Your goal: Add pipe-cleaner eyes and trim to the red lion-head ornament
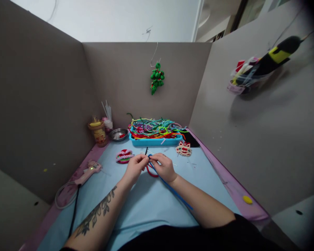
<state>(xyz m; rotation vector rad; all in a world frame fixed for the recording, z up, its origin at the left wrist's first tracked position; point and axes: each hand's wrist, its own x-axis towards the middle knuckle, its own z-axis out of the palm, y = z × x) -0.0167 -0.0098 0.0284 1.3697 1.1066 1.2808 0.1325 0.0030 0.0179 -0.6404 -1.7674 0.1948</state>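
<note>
My left hand and my right hand meet over the middle of the blue cloth, fingertips pinched. Between them a blue pipe cleaner is bent at its upper end, and its long tail runs under my right wrist toward me. A short dark stick-like end rises above my left fingertips; what it belongs to is hidden. Below the fingers a red pipe cleaner loop shows; I cannot tell whether it is held or lies on the cloth. A pink and red pipe-cleaner piece lies left of my hands.
A blue tray heaped with pipe cleaners stands at the back. Nearby are a metal bowl, a lidded cup and a cream pipe-cleaner face. A pink glue gun with its cord lies left. Grey panels enclose the table.
</note>
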